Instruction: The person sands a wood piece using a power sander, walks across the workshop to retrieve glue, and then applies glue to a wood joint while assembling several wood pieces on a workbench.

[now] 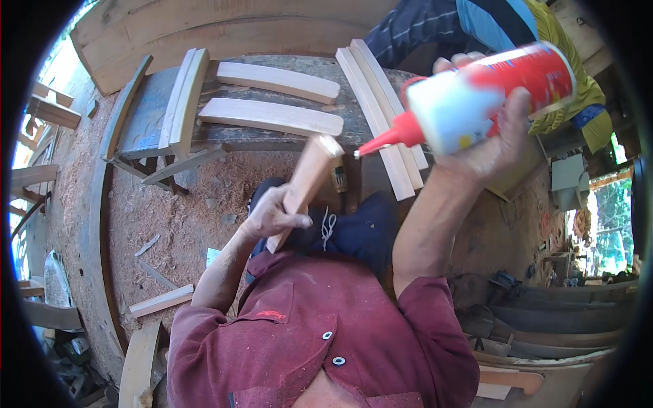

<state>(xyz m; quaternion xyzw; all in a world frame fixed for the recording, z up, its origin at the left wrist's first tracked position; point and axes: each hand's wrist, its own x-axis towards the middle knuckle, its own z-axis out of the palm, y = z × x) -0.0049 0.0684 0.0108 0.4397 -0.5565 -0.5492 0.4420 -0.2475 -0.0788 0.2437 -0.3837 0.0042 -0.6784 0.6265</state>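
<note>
My left hand is closed round a short wooden piece, tilted with its upper end away from me. A white dab shows on that end. Raised on the right, my right hand grips a red and white glue bottle, whose red nozzle points left and down. The nozzle tip is close to the end of the wooden piece but apart from it, with a bit of white at its mouth. My right fingers wrap the bottle and partly hide behind it.
Ahead is a low workbench bearing two curved wooden slats and paired straight wooden pieces at either side. A person in a yellow-green top is at the upper right. Shavings cover the floor, with an offcut at left.
</note>
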